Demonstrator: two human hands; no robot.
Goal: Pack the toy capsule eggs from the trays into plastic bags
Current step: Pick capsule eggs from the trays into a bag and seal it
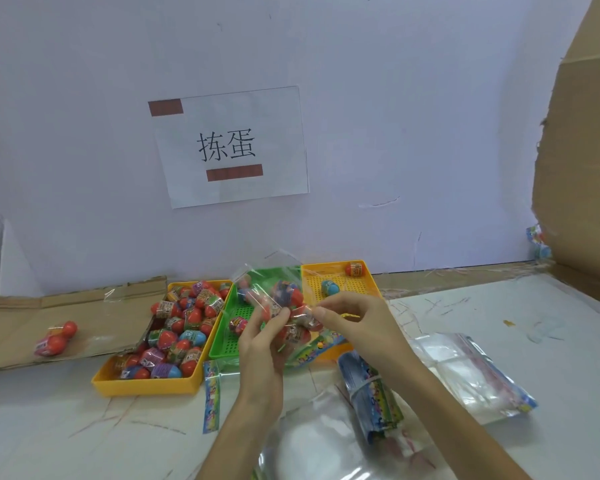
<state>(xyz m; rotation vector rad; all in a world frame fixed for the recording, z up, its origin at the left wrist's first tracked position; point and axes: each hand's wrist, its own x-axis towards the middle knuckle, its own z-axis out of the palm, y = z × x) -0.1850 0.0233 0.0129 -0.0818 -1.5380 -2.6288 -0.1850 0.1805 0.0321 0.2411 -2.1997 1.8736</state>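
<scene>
**Left hand** (262,341): mine. Fingers curled round the lower part of the bag (257,282), cupping it from beneath, above the green tray (227,341).

**Right hand** (352,318): mine. Thumb and forefinger pinched together on the bag's right edge, the other fingers loosely bent.

**Bag**: clear film, held off the worktop (84,427) between both hands, its mouth standing up and open at the top.

**Bagged eggs** (286,296): several, bunched low in the bag against my left fingers. Exact count not readable through the film.

**Loose eggs** (187,320): a heap in the left tray (146,384). Two more, one red and one blue, lie in the right tray (323,267).

**Packed bag** (54,337): lies on the cardboard (11,327), well apart to the left.

**Bag stack** (465,375) and **card bundle** (371,393): on the worktop by my right forearm.

**Step, as I judge it**: gathering or closing the filled bag. Most of the eggs are not yet packed.

**Risks**:
- The mouth is open, so tipping the bag while I work the edge would let eggs roll out into the trays.
- The film is slick and the eggs are round. A loose left grip lets the load shift and drags the edge from my right pinch.
- Pulling hard on one edge could stretch or tear the thin film.
- My right forearm passes just beside the card bundle, and a sweep could knock it over.
</scene>
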